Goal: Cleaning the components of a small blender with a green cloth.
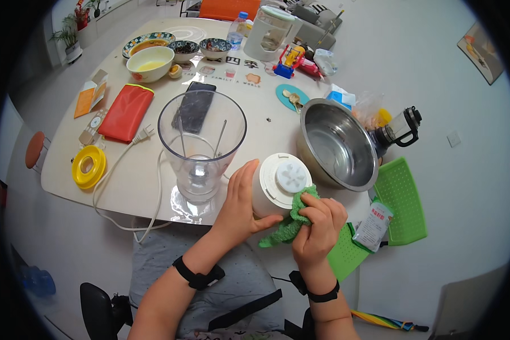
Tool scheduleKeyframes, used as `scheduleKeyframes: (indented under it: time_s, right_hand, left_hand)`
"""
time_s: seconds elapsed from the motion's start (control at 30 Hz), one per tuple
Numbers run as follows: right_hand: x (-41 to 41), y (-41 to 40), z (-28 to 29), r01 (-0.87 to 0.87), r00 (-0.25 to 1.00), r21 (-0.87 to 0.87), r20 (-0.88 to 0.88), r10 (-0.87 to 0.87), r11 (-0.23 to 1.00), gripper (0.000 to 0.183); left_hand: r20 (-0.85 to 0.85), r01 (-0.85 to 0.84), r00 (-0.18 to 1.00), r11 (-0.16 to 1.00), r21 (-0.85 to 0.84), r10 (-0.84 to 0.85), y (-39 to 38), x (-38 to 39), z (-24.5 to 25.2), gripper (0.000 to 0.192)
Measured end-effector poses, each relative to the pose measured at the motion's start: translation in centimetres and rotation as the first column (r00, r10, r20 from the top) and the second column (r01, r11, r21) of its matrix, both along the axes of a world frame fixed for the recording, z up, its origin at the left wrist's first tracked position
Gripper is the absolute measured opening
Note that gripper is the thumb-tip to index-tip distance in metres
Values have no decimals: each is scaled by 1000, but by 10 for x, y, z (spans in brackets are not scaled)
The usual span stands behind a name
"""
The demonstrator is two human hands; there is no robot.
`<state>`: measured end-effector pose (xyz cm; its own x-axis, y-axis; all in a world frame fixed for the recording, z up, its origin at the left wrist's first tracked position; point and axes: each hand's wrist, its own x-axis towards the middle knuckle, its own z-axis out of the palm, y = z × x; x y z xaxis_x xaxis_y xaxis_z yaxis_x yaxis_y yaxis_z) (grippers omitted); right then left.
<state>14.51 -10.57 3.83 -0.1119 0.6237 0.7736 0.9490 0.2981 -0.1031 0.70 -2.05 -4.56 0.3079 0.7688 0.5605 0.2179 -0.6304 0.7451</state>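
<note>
My left hand holds the side of a white blender motor base, whose round drive coupling faces up. My right hand pinches a green terry cloth against the base's rim, and part of the cloth hangs below. Left of the base stands a clear plastic blender jar, open at the top. Its body lies over part of a dark smartphone in this view. A white power cord with a two-pin plug loops to the left of the jar.
A steel basin is at the right edge. A yellow ring-shaped lid, a remote control and a red pouch lie left. Bowls, a water bottle and a white pitcher stand farther back. A green basket is beyond the right edge.
</note>
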Motion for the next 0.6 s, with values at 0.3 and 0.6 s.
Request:
scheduleKeyframes:
  time_s: [0.3,0.6]
  right_hand:
    - [-34,-8,-27,-133,978,-27,160,136,991,15]
    - [38,4,-39,-433,853,21,333,402,901,20]
  left_hand:
    - [20,30,999,999,-20,-29,-1,-2,3,95]
    - [-12,36,999,999,-29,-37,-4,-3,11,110]
